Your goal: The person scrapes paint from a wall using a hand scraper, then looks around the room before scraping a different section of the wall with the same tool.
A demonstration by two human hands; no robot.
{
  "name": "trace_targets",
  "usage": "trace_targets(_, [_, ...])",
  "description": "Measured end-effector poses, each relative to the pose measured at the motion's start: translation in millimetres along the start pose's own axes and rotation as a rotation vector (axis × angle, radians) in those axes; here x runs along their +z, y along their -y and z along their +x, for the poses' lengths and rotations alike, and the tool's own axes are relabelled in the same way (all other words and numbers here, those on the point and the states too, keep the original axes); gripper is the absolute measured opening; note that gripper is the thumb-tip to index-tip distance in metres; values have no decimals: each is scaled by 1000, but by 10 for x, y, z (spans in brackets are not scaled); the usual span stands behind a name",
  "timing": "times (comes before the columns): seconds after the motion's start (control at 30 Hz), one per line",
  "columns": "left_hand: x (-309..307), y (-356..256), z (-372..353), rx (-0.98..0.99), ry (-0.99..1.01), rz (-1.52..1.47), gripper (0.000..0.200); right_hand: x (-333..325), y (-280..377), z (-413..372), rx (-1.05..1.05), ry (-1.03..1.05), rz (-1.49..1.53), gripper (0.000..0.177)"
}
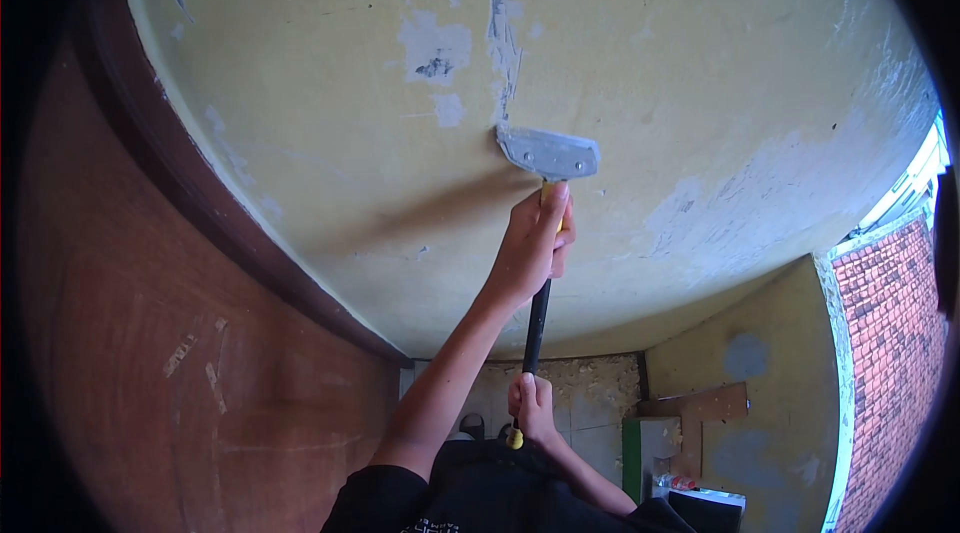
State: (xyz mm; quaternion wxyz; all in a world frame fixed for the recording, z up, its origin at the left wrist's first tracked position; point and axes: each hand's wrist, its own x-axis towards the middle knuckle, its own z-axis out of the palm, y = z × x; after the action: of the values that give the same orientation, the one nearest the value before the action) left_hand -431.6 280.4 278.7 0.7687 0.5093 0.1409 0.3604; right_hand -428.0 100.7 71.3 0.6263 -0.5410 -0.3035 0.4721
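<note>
A long-handled wall scraper (550, 153) with a wide grey metal head meets the yellowish wall (620, 53) at the lower end of a peeled vertical strip. My left hand (532, 245) is closed round the upper handle, just below the head, with the thumb lying along it. Lower down, near my body, my right hand (533, 401) grips the black handle close to its yellow end. Pale bare patches (435, 48) with grey marks lie left of the strip. A larger scraped area (730, 188) spreads to the right.
A brown wooden panel (200, 333) with a dark frame stands on the left. Flakes litter the floor (600, 393) below. A green-edged box (650, 448) sits at lower right, and a red tiled roof (890, 313) shows through an opening.
</note>
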Motion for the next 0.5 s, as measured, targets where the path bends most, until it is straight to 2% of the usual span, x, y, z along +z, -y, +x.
trace_targets(0.07, [-42,153,-33,-19,-13,-3,41,-101,-137,-11,55,55,51,49])
trace_targets(0.27, [-95,358,-86,-41,-24,-2,42,-134,-251,-66,74,-3,31,51])
trace_targets(0.5, [-90,351,-98,-24,-41,-56,40,-156,-391,-102,-53,-151,-170,48])
